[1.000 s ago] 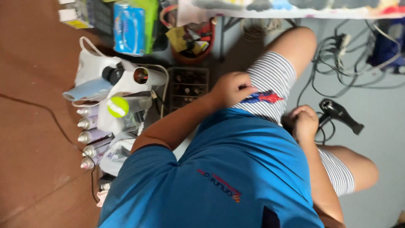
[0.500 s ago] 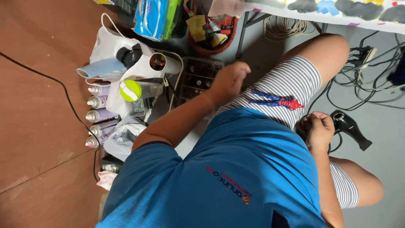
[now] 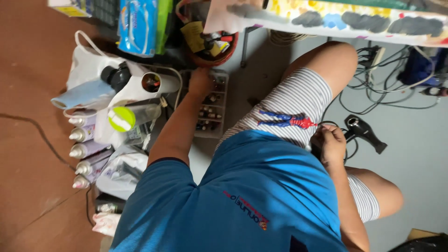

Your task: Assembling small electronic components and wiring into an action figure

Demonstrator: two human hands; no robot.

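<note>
Now: compartment tray on floor, small bottles in its sections, just left of the striped knee. Left hand at tray's top-left corner, fingers curled onto the rim; grip on any bottle hidden, can't tell. Right hand loosely fisted by right thigh, nothing visibly held. Red-and-blue action figure lying flat on the striped shorts, btwn both hands. Black hair dryer on floor just right of right hand, not touching. Row of spray cans well left of tray; red basket just above it.
</note>
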